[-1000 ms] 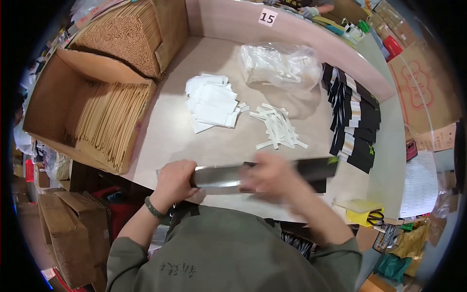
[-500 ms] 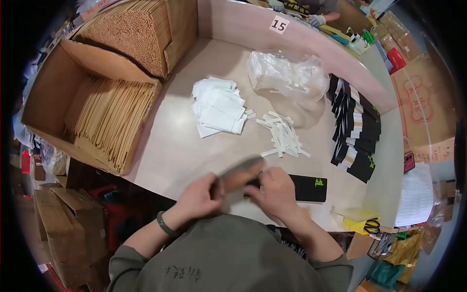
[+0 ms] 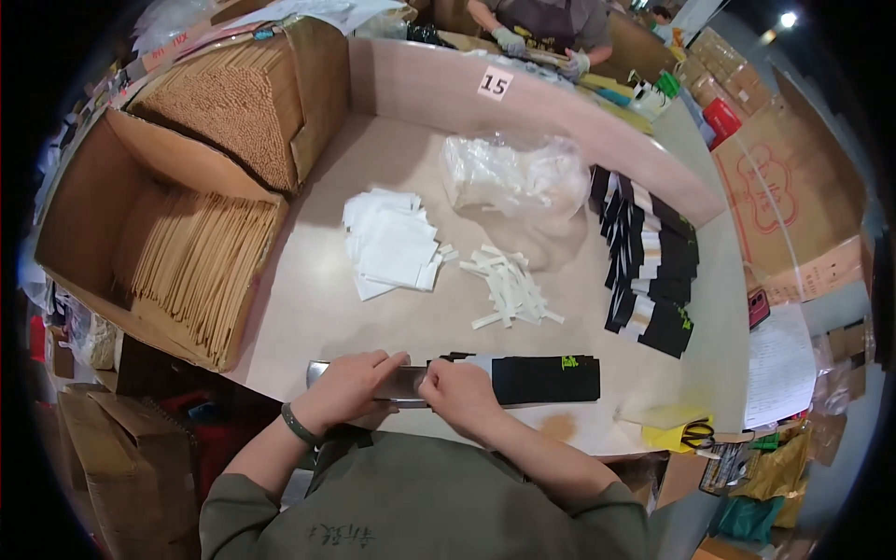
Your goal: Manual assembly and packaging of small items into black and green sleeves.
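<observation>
A long flat metal bar point(image 3: 403, 382) lies along the near table edge. My left hand point(image 3: 347, 390) grips its left part, fingers on top. My right hand point(image 3: 461, 396) pinches the left, white-tipped end of a flat black packet point(image 3: 547, 379) that lies in line with the bar and reaches to the right. The two hands almost touch. My hands hide where bar and packet meet, so I cannot tell whether the bar is inside the packet.
Mid-table lie a pile of white paper squares point(image 3: 392, 247), loose white strips point(image 3: 510, 290) and a clear plastic bag point(image 3: 514, 174). A row of black packets point(image 3: 651, 264) runs along the right. Cardboard boxes of brown sticks point(image 3: 196, 271) stand left. Yellow scissors point(image 3: 695, 434) lie near right. Another person point(image 3: 541, 23) works behind the partition.
Half a second ago my hands were bunched together over the bar. Now the bar and black packet lie stretched flat along the table edge, my hands side by side on them.
</observation>
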Demonstrator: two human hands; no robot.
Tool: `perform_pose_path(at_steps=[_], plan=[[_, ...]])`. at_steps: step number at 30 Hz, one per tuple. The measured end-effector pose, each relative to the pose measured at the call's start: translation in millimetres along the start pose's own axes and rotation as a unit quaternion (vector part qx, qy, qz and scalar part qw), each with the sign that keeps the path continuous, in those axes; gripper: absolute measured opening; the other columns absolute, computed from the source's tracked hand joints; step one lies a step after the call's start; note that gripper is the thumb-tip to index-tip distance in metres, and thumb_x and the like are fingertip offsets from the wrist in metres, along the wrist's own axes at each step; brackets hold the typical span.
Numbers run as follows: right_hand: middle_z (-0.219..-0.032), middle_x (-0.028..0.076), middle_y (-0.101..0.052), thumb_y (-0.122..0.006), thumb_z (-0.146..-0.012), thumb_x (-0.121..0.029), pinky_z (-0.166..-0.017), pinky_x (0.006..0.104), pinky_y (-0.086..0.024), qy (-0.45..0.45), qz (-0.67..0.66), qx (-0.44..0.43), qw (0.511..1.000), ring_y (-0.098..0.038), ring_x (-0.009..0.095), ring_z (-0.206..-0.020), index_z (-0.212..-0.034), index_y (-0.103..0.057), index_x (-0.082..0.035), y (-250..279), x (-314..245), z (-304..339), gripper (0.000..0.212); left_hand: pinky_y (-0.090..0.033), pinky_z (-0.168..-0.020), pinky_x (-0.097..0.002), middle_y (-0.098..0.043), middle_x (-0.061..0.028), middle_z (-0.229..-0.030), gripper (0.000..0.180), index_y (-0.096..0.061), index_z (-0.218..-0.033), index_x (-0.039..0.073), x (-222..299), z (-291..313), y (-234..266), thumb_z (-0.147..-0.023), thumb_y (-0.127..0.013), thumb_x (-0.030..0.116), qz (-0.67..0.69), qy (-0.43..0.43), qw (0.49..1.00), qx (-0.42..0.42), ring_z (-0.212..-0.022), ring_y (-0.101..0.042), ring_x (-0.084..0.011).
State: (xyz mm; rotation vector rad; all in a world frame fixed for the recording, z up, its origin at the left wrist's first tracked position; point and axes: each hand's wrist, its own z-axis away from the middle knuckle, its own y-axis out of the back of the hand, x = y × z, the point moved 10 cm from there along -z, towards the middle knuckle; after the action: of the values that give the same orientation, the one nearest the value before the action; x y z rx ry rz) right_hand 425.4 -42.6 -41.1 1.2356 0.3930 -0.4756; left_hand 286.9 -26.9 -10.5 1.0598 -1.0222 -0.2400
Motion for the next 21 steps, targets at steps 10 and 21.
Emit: perform_pose_path(at_steps=[10, 21], plan=[[-0.089, 0.015, -0.068, -0.068, -0.086, -0.024, -0.075, 0.0431, -0.051, -0.089, -0.023, 0.217, 0.972, -0.066, 0.034, -0.086, -0.095, -0.067, -0.005, 92.8, 110.6, -53.9, 0.021, -0.051, -0.075, -0.0438, -0.064, -0.0163, -0.097, 0.034, -0.065, -0.113, 0.005, -178.2, 125.0, 180.6, -0.081, -0.071, 0.015, -0.176, 0.275, 0.86, 0.393, -0.09, -0.061, -0.0376], [-0.094, 0.013, -0.063, -0.069, -0.079, -0.01, -0.077, 0.0413, -0.05, 0.186, 0.029, 0.198, 0.962, -0.06, 0.034, -0.093, -0.081, -0.069, -0.004, 57.9, -21.8, -155.2, 0.007, -0.05, -0.072, -0.0491, -0.064, -0.0185, -0.091, 0.013, -0.062, -0.089, 0.006, -210.5, 146.2, 150.7, -0.089, -0.057, 0.017, -0.21, 0.382, 0.857, 0.274, -0.087, -0.063, -0.0398]])
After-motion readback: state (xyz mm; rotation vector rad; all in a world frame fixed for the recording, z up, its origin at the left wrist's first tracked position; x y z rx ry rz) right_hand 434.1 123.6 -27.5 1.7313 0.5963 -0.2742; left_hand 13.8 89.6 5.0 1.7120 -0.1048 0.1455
